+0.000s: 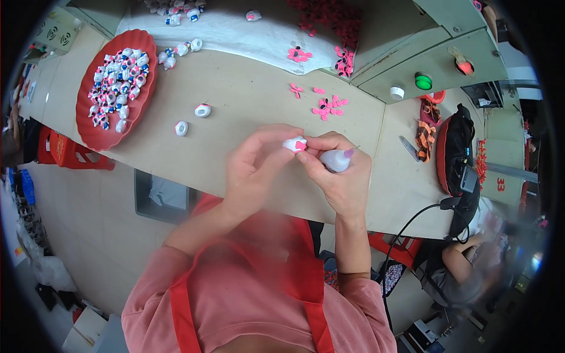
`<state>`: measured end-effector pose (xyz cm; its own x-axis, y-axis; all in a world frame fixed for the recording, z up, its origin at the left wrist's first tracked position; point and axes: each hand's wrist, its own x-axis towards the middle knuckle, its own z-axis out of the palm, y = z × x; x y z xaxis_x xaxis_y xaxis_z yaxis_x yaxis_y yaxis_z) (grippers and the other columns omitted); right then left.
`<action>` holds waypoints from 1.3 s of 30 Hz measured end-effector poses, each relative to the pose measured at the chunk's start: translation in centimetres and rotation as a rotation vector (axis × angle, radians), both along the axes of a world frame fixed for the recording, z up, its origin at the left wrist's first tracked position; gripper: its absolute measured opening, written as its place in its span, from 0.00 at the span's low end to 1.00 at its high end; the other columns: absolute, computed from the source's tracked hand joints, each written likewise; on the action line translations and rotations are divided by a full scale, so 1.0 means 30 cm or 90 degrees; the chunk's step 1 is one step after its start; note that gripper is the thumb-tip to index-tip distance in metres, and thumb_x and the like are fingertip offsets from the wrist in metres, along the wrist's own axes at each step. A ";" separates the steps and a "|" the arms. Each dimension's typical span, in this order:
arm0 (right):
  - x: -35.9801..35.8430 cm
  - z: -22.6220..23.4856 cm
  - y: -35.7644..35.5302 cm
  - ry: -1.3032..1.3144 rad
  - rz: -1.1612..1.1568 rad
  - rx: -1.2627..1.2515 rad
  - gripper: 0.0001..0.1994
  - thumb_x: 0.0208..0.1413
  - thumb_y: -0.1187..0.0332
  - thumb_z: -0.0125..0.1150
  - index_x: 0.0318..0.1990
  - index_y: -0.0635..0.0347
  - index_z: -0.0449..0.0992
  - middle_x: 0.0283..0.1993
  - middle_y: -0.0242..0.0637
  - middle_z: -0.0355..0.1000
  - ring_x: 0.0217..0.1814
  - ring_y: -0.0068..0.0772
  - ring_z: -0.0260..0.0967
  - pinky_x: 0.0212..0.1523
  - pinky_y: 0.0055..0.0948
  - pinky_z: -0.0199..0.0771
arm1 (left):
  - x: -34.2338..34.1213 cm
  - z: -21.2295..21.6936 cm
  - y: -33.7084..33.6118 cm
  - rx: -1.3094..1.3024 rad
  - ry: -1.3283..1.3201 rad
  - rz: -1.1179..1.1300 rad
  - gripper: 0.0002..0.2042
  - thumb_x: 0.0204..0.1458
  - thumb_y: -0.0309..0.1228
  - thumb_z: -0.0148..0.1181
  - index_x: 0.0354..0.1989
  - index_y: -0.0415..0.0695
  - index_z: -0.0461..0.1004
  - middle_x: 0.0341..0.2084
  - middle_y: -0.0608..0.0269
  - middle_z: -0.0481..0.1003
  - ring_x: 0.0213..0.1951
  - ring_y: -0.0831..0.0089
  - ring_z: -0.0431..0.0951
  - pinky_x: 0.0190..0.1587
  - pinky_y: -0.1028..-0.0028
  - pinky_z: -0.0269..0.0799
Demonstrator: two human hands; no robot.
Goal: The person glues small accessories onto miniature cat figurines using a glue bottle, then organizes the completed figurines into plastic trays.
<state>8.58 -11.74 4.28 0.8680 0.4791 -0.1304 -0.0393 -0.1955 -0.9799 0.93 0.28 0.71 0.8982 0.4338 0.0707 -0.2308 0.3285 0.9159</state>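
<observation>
Between the fingertips of my left hand is a small white figure part with a pink piece on its right side. My right hand wraps round a small white squeeze bottle with a purple needle tip, which points up and to the right. The thumb and forefinger of that same hand also touch the pink piece. Two more white parts, an upper one and a lower one, lie on the table left of my hands. Small pink pieces, some with black, are scattered beyond my right hand.
A red scalloped tray full of white, blue and pink parts stands at the left. White cloth covers the back, with more pink pieces heaped there. A machine panel with a green button and a black bag are at the right.
</observation>
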 end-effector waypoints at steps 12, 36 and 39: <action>-0.004 -0.005 0.039 0.042 -0.002 -0.005 0.08 0.42 0.77 0.64 0.33 0.63 0.76 0.29 0.31 0.74 0.32 0.15 0.68 0.33 0.17 0.68 | -0.003 -0.017 0.041 -0.078 0.027 -0.031 0.11 0.51 0.19 0.50 0.43 0.36 0.70 0.42 0.59 0.72 0.44 0.76 0.71 0.48 0.76 0.66; -0.006 -0.010 -0.008 0.106 -0.061 0.071 0.09 0.47 0.73 0.62 0.37 0.63 0.75 0.31 0.28 0.68 0.32 0.15 0.64 0.33 0.17 0.64 | 0.041 -0.014 0.037 -0.551 0.122 -0.196 0.15 0.53 0.30 0.52 0.46 0.35 0.66 0.38 0.57 0.71 0.42 0.70 0.73 0.46 0.75 0.69; -0.015 -0.017 0.012 0.056 -0.024 0.035 0.10 0.45 0.75 0.63 0.37 0.62 0.76 0.34 0.31 0.67 0.36 0.19 0.65 0.38 0.19 0.64 | 0.036 0.028 0.033 -0.527 0.029 -0.246 0.15 0.53 0.29 0.51 0.47 0.35 0.66 0.38 0.57 0.71 0.44 0.71 0.71 0.49 0.73 0.67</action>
<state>8.12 -11.37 3.76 0.8720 0.4543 -0.1821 -0.1325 -0.1390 -0.9814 2.01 1.27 1.56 0.9857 -0.0013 -0.1682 0.0625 0.9312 0.3591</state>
